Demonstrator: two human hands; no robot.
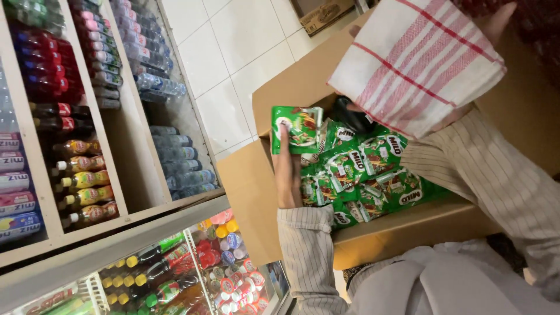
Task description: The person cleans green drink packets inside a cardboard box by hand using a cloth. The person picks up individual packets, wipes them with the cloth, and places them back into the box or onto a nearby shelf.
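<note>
- Cardboard box (pixel 280 87) stands open on the tiled floor (pixel 233 52) beside drink shelves (pixel 87 192).
- Green sachets (pixel 373 175) fill the box.
- Striped cloth (pixel 417 58) covers the right hand (pixel 496 20); its fingers cannot be told.
- Left hand (pixel 286 175) pinches one green sachet (pixel 297 128) at the box's edge.

We record an open brown cardboard box (pixel 256 192) at centre, filled with green sachets (pixel 373 175) bearing red and white panels, lying flat and overlapping. We note one green sachet (pixel 297 129) raised at the box's upper left corner, the left hand (pixel 286 175) touching it. A second, smaller brown carton (pixel 321 14) stands on the white floor tiles at top. On the wooden shelves at left we list bottles with red labels (pixel 64 116), bottles with yellow labels (pixel 87 181), and pink and blue packs (pixel 14 192) at the far edge. Below, cups with red lids (pixel 239 286) sit in the cooler.
</note>
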